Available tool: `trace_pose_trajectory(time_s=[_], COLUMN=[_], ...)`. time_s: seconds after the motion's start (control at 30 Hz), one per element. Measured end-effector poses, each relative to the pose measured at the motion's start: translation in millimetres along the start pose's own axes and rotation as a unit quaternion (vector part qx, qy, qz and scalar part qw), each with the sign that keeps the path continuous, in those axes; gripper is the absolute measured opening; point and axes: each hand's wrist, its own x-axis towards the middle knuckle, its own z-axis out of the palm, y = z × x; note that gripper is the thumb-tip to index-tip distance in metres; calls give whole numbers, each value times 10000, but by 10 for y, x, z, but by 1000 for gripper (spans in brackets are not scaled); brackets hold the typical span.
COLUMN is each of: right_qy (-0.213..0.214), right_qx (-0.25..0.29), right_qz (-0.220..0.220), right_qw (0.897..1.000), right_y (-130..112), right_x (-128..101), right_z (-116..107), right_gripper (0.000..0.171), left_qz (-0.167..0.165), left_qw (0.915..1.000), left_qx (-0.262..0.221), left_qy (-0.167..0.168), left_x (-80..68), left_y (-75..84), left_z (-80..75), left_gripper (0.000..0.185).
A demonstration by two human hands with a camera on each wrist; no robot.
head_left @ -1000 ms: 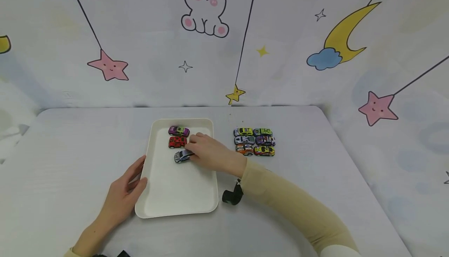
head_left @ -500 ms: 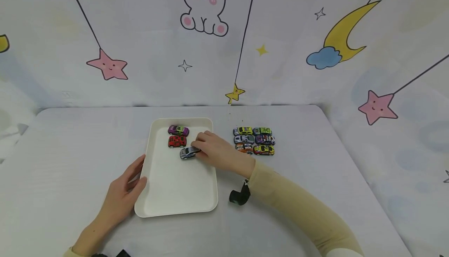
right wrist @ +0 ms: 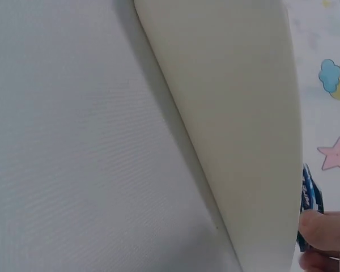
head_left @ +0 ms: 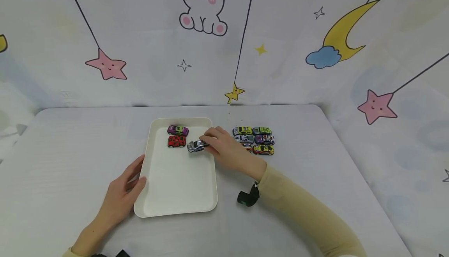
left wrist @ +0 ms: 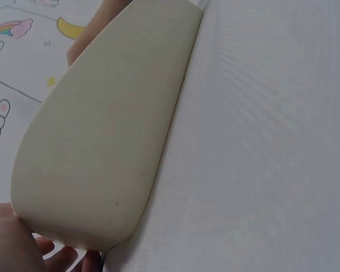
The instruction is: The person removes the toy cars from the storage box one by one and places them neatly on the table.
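Step in hand: placing silver car (head_left: 196, 146) in tray (head_left: 175, 194). Right hand (head_left: 228, 150) pinches car, just right of red car (head_left: 176, 141). Left hand (head_left: 122, 194), fingers relaxed, rests on tray edge. Next, judged: align car, release.

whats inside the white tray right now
Three toy cars sit at the far end of the white tray: a purple car, a red car and a silver car, whose rear the right hand pinches and covers.

No lettering, number or brand can be read anywhere, neither on the small painted toy cars (head_left: 254, 140) beside the white rectangular tray (head_left: 175, 206) nor on the cartoon-printed backdrop (head_left: 224, 39).
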Motion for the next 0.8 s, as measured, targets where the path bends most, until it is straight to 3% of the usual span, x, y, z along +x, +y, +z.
trace_pose_trajectory(time_s=[0.8], right_qy=[1297], right_qx=[209], right_qz=[525], right_qw=[9899], right_y=[547], right_x=[-520], right_z=[-87], right_gripper=[33], left_qz=[50], left_qw=[9999], left_qx=[76], left_qy=[52], left_x=[4], left_y=[14], left_z=[10], left_gripper=[58])
